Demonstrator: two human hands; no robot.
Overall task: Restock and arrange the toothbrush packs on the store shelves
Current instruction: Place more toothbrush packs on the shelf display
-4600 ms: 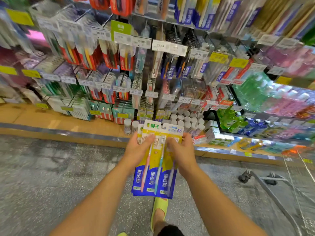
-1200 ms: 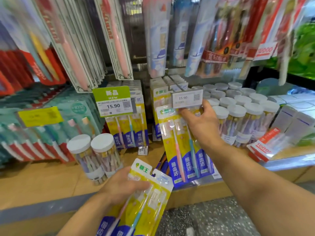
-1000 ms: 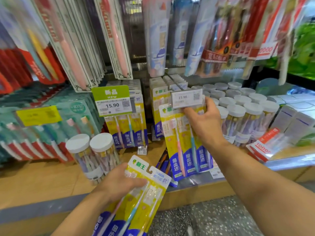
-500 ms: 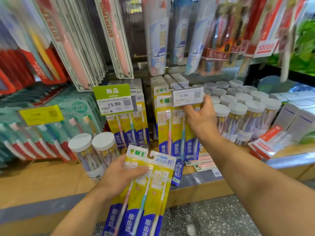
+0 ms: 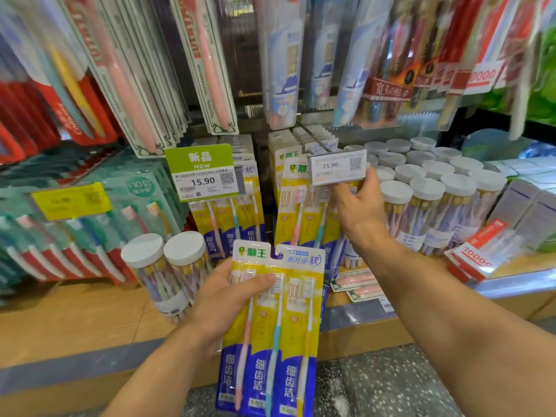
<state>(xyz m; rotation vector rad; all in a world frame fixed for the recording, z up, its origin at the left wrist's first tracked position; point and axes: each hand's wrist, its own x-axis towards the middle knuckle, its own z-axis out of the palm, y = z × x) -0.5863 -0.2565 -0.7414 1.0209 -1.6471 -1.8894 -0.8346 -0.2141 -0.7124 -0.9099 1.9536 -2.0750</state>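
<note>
Toothbrush pack [image 5: 272, 326], yellow and blue, three brushes, sits lower centre of the frame, upright, held in front of the shelf edge [image 5: 355, 319].

Left hand [image 5: 224, 299]: comes in from the lower left, forearm angled up. Thumb lies across the front of the pack near the bristle heads, fingers behind it. Clamped on the pack.

Right hand [image 5: 358, 203]: comes in from the lower right, arm stretched forward to centre right of the frame. Fingers curled round the right edge of the hanging pack [image 5: 304, 212], which is the front one of a row on a peg. Fingertips sit just under the white price tag [image 5: 337, 167] reading 15.90. Grasping that pack.

Neighbours: a second row of the same packs hangs left of it, behind a green price tag [image 5: 203, 171], also 15.90. White-lidded jars [image 5: 439, 188] stand to the right of the right hand; two more jars [image 5: 164, 266] stand left of the left hand.

Versus half a second ago: held pack has come higher and stands straighter, with its header card now overlapping the bottom of the hanging rows. Right hand's grip is unchanged, same place under the tag. Hanging pack hangs vertical as before.
</note>
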